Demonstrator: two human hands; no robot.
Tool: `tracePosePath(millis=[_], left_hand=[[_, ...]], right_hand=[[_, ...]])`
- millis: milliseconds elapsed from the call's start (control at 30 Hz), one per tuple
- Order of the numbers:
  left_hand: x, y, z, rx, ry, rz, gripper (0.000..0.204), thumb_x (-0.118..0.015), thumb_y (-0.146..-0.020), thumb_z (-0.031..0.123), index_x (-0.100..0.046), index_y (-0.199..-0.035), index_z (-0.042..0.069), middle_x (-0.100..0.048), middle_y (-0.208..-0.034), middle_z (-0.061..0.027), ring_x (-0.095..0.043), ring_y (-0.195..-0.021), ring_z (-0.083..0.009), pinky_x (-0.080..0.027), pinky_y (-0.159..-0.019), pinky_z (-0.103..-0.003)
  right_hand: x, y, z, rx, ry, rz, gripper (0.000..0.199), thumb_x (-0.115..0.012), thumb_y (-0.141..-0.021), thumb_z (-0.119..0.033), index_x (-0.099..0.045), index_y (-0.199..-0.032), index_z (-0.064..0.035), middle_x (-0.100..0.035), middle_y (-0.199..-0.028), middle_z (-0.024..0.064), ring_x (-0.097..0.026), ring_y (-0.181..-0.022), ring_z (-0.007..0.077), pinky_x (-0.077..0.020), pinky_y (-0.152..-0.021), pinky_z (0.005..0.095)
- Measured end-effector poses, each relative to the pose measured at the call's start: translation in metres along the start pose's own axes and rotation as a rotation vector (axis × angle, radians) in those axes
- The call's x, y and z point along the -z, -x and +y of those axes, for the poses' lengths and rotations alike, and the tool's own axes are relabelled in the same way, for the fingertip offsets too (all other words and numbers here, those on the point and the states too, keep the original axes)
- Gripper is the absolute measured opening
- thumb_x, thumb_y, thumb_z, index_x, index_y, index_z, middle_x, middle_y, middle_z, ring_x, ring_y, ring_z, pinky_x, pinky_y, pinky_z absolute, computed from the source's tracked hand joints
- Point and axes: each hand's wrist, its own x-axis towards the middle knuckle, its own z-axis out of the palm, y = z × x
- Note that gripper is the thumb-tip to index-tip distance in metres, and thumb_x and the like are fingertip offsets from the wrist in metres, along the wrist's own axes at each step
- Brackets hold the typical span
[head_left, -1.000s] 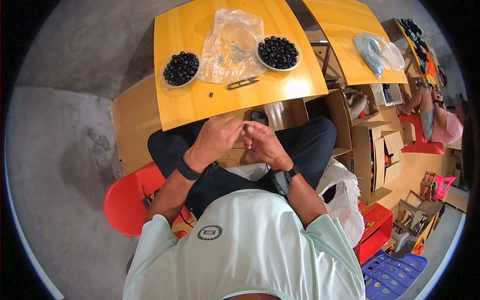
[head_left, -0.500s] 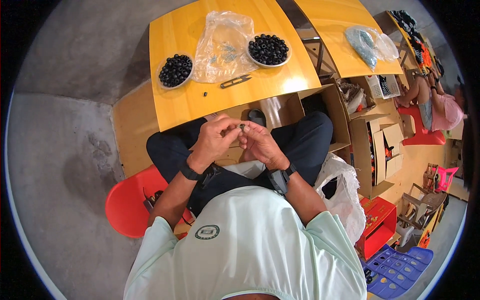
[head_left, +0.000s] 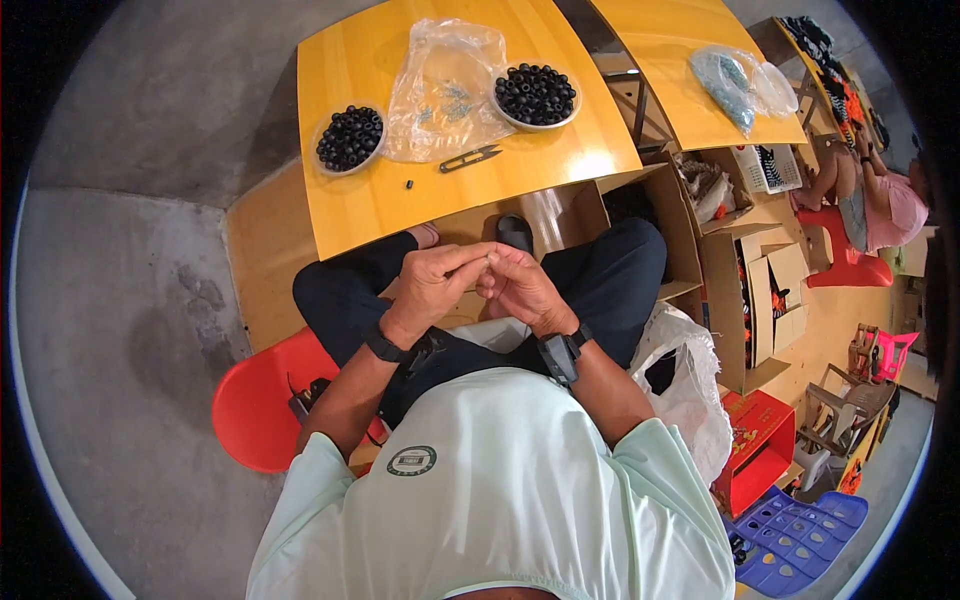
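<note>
My left hand (head_left: 436, 288) and my right hand (head_left: 524, 290) meet above my lap, in front of the table's near edge. Thumbs and fingertips of both are pinched together at one spot; whatever they hold is too small and too covered to make out. On the yellow table (head_left: 540, 175) stand a left bowl (head_left: 350, 139) and a right bowl (head_left: 536, 97), both full of black beads. Between them lies a clear plastic bag (head_left: 440, 105) with small bluish-green bits. Thread snips (head_left: 469, 159) and one small black piece (head_left: 409, 185) lie nearer to me.
Right of me are a white sack (head_left: 690, 390), open cardboard boxes (head_left: 765, 300), a red box (head_left: 757, 440) and a blue plastic seat (head_left: 800, 540). A second table (head_left: 665, 50) carries another bag (head_left: 727, 90). A person in pink (head_left: 895, 210) sits far right. Left is a red chair (head_left: 250, 410).
My fingertips have closed further together, covering a small dark round piece that showed between them before. Both hands stay at nearly the same place.
</note>
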Motion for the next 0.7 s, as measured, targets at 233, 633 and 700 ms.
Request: tracePosePath(millis=[233, 633, 700], left_hand=[[0.003, 0.008, -0.001, 0.172, 0.230, -0.057, 0.032, -0.068, -0.090, 0.000, -0.064, -0.122, -0.003, -0.069, -0.078, -0.0013, -0.063, -0.071, -0.0043, -0.052, -0.061, -0.021], [0.016, -0.002, 0.004, 0.033, -0.067, -0.172, 0.026, -0.071, -0.086, 0.003, -0.068, -0.112, -0.001, -0.060, -0.060, -0.0029, -0.054, -0.055, -0.0034, -0.044, -0.053, -0.022], [0.018, -0.003, 0.005, 0.004, -0.156, -0.169, 0.025, -0.071, -0.086, 0.003, -0.068, -0.111, -0.001, -0.058, -0.060, -0.0025, -0.052, -0.054, -0.0040, -0.043, -0.053, -0.022]], right_hand=[[0.001, 0.001, 0.003, -0.039, -0.054, -0.024, 0.026, -0.061, -0.100, -0.026, -0.063, -0.115, -0.0038, -0.061, -0.089, -0.0017, -0.055, -0.078, 0.0084, -0.0472, -0.069, 0.0258], [0.001, 0.005, 0.003, -0.143, -0.122, 0.004, 0.028, -0.062, -0.099, -0.027, -0.062, -0.115, -0.0036, -0.060, -0.090, -0.0017, -0.054, -0.077, 0.0092, -0.0465, -0.068, 0.0263], [0.000, 0.005, 0.002, -0.162, -0.145, 0.017, 0.027, -0.062, -0.099, -0.026, -0.062, -0.114, -0.0037, -0.059, -0.089, -0.0013, -0.053, -0.076, 0.0097, -0.0458, -0.068, 0.0266]])
